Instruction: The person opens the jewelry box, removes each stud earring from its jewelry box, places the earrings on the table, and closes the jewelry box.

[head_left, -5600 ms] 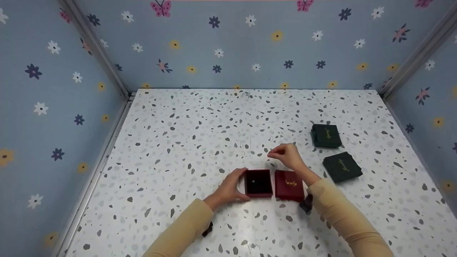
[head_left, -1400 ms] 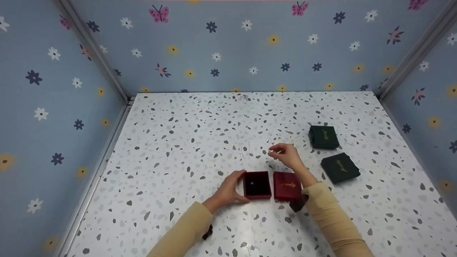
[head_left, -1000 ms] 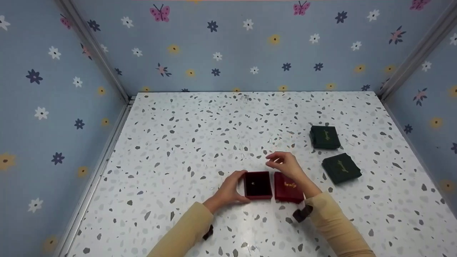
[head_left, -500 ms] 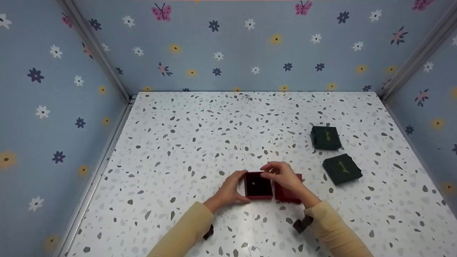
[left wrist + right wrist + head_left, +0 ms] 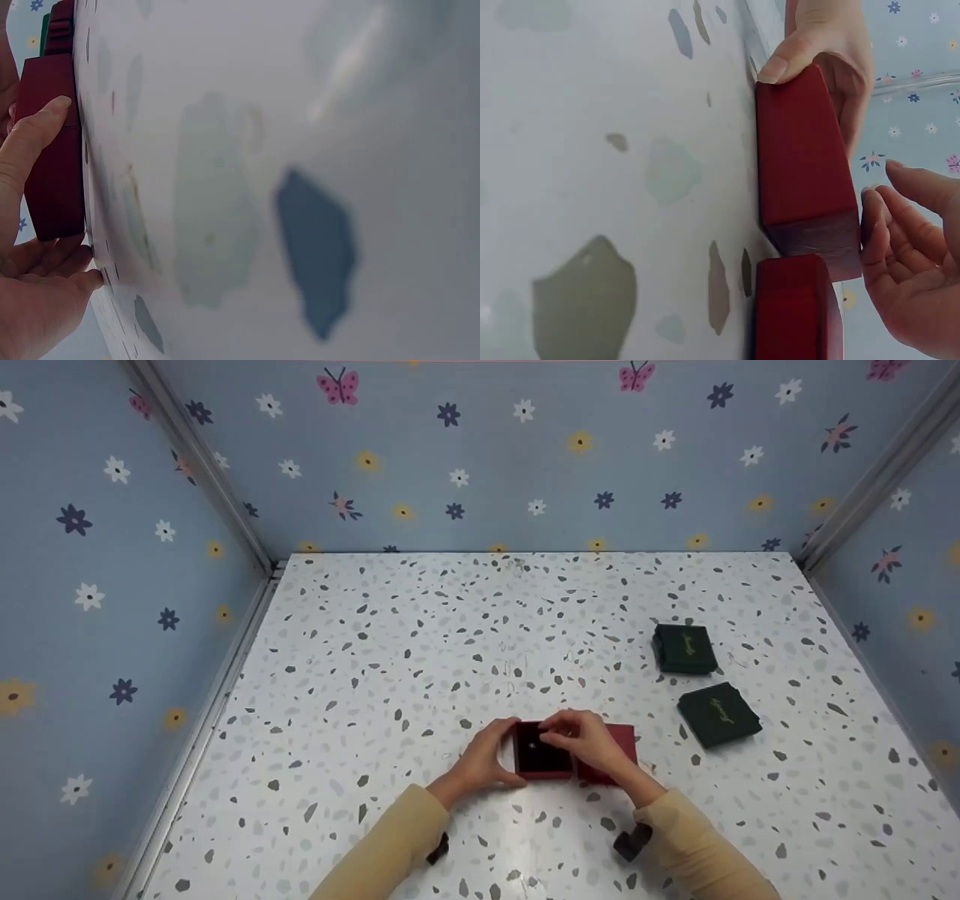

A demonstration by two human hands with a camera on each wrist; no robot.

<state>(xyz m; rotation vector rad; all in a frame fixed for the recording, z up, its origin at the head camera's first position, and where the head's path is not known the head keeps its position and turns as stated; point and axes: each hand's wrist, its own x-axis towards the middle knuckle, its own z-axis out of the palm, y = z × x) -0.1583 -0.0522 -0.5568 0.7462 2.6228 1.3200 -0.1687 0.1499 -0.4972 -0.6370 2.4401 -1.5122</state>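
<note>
My left hand (image 5: 482, 759) grips the left side of an open red jewelry box (image 5: 544, 775), thumb along its near wall and fingers at its far side. Inside, a small shiny piece (image 5: 532, 745) shows against the black lining. Over the box's far right part hovers my right hand (image 5: 589, 739), index finger and thumb bent toward each other just above the lining. In the right wrist view its fingertips (image 5: 871, 196) come right at the box's upper edge; I cannot tell whether they hold a small thing. The red lid (image 5: 621, 735) lies just right of the box, partly hidden under the right hand.
Two dark green boxes with gold lettering stand at the right, a far green box (image 5: 685, 649) and a nearer green box (image 5: 720, 715). Small thin clear pieces (image 5: 510, 667) lie on the speckled table (image 5: 390, 622) beyond the red box. Patterned walls (image 5: 480, 450) enclose the table.
From beyond the red lid, my right hand has come toward me and left, over the open box. My left hand has kept its grip, and the boxes have stayed put.
</note>
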